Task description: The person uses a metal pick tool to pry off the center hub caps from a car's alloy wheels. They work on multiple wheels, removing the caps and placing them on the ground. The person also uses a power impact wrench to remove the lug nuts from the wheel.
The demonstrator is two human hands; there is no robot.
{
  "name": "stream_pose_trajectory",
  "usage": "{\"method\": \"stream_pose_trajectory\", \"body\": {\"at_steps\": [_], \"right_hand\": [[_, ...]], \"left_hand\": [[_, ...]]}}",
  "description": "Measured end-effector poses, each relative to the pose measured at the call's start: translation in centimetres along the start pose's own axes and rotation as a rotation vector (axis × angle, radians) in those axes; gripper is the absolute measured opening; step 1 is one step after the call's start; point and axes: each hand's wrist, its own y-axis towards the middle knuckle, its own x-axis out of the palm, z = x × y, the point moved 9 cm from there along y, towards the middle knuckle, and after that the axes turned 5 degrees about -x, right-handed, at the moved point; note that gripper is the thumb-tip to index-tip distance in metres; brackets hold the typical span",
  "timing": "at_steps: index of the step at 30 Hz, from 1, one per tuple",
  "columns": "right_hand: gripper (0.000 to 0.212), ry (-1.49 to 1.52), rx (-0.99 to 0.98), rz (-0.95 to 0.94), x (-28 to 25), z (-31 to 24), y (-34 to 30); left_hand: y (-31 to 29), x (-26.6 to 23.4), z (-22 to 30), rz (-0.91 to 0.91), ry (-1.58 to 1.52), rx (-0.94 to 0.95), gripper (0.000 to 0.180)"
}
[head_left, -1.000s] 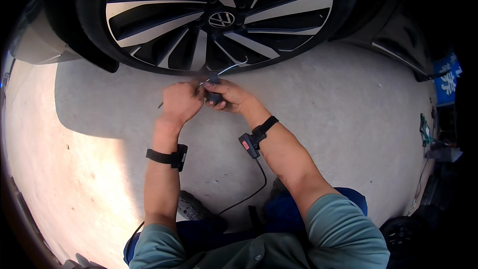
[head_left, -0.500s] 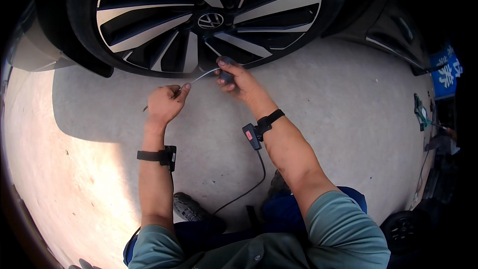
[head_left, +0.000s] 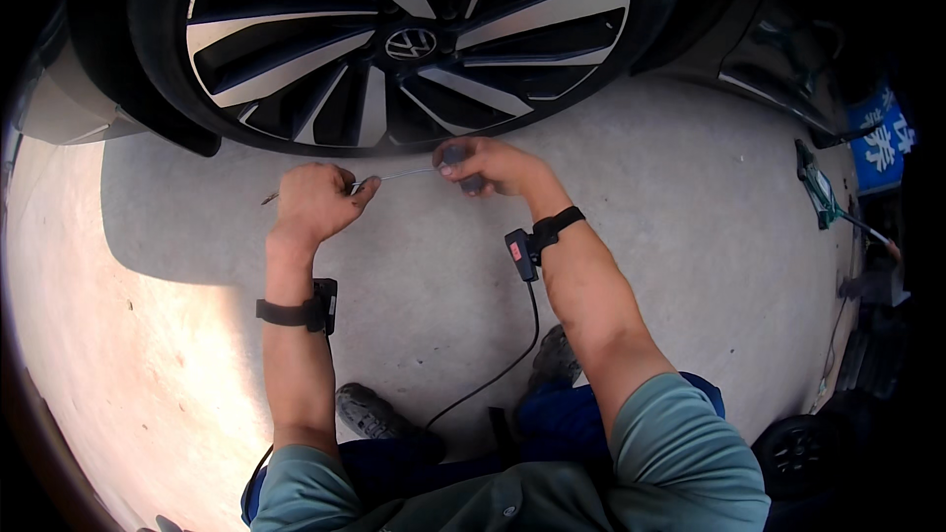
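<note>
A thin silvery strand (head_left: pixel 404 175) stretches nearly level between my two hands, just below a car wheel (head_left: pixel 372 108). My left hand (head_left: pixel 317 199) is closed on the strand, pinching it between thumb and fingers. A short brownish end (head_left: pixel 269 199) sticks out past its far side. My right hand (head_left: pixel 505 167) is wrapped round a dark, rounded piece (head_left: pixel 471 182), which the strand runs into. Its kind is unclear, as fingers cover part of it. Both hands are above the floor, apart from the tyre.
Grey concrete floor (head_left: pixel 414 266) lies beneath, sunlit on the left. Dark car bodywork (head_left: pixel 774 69) flanks the wheel. At the right are a green jack-like tool (head_left: pixel 816 187), a blue sign (head_left: pixel 880 143) and a loose wheel (head_left: pixel 793 453). A black cable (head_left: pixel 483 389) hangs from my right wrist device.
My right hand has moved right and slightly down with the dark piece. My left hand has shifted slightly left. The strand, slanted and curved before, is now straighter and nearly level.
</note>
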Motion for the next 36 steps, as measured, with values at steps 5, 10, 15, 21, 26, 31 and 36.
{"method": "stream_pose_trajectory", "body": {"at_steps": [5, 10, 15, 21, 26, 31, 36], "right_hand": [[0.032, -0.333, 0.157, -0.144, 0.2, 1.6, -0.4], [0.04, -0.507, 0.185, -0.218, -0.3, 2.2, -0.9], [0.029, 0.097, -0.051, 0.016, -2.9, 1.5, -1.0], [0.022, 0.835, -0.246, 0.017, -1.8, -0.4, -0.3], [0.02, 1.068, -0.287, -0.027, 0.7, -1.5, 1.9], [0.029, 0.511, -0.252, 0.323, 1.4, -3.0, 3.3], [0.028, -0.002, -0.425, 0.658, 1.7, -6.5, 3.3]], "left_hand": [[-0.5, -0.1, 2.2, -0.063, 0.027, 0.073, 0.05], [-0.7, 1.3, 2.2, -0.106, 0.046, 0.091, 0.045], [-0.4, 1.8, 0.0, -0.18, -0.305, -0.056, 0.052], [1.7, 8.0, -3.9, -0.112, -1.062, -0.239, 0.058], [2.8, 10.5, -3.0, -0.031, -1.3, -0.302, 0.055], [3.4, 11.5, -2.7, 0.026, -1.405, -0.336, 0.053], [3.0, 12.4, -2.7, 0.218, -1.239, -0.369, 0.049]]}}
